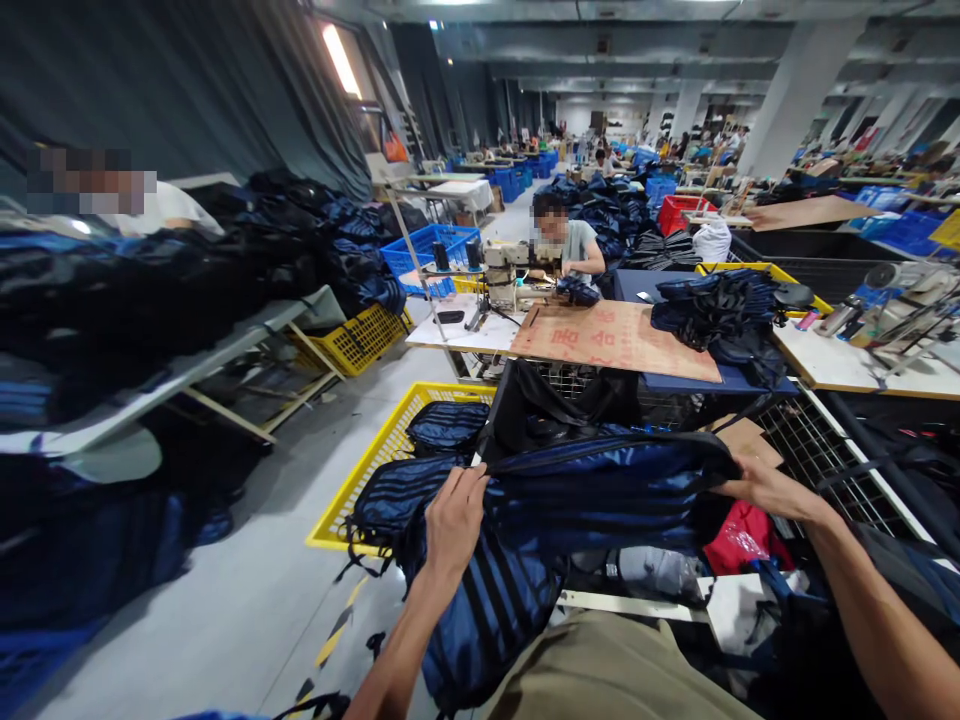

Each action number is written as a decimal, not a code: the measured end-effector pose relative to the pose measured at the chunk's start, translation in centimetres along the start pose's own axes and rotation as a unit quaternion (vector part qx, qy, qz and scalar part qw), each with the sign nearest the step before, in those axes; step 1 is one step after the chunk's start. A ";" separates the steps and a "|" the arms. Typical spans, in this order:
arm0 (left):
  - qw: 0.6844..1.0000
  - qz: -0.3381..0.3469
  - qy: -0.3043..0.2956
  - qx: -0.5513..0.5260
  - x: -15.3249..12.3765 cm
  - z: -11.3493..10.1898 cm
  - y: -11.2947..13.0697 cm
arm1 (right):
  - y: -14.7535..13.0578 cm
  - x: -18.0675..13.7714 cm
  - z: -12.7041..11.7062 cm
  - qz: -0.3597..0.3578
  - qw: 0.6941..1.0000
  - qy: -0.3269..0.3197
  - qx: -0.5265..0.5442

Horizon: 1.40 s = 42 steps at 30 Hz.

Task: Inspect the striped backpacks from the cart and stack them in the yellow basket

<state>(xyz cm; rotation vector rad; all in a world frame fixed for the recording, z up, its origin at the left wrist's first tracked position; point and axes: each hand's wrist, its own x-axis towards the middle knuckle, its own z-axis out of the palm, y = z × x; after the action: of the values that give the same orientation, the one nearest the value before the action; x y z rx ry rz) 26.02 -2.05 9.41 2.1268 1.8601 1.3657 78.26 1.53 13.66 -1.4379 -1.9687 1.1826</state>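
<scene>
A navy blue backpack [600, 490] with black stripes and a black zipped edge is stretched sideways in front of me. My left hand [456, 510] grips its left end, fingers closed over the edge. At the other end, my right hand [757, 488] is closed on the fabric, its fingertips partly hidden behind it. Below my left hand hangs another striped navy backpack [495, 610]. More striped navy bags [401, 492] lie in the yellow crate [330, 510] to the left.
A wire mesh bin [847, 460] and a red bag [746, 535] are near my right arm. Ahead, a person works at a sewing machine [504, 275] beside a brown board [615, 335]. A table [172, 385] piled with dark bags stands left, another person behind it.
</scene>
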 end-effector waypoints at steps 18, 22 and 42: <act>0.985 0.106 -0.090 -0.098 -0.1 0.5 9.0 | -5.0 2.1 15.9 -0.172 0.951 0.221 -0.131; 0.921 -0.133 -0.282 -0.236 -0.9 -2.3 6.4 | -4.9 1.9 12.5 -0.109 0.939 0.308 -0.108; 0.977 -0.110 0.005 0.185 3.9 -8.6 -4.0 | -12.6 13.4 18.5 -0.123 0.971 0.186 -0.081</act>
<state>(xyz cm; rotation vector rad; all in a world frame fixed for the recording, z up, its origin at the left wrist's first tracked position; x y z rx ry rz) 17.42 -2.14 14.99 1.9687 2.4293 1.0533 52.55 5.52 12.19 -1.3284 -1.9365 0.6044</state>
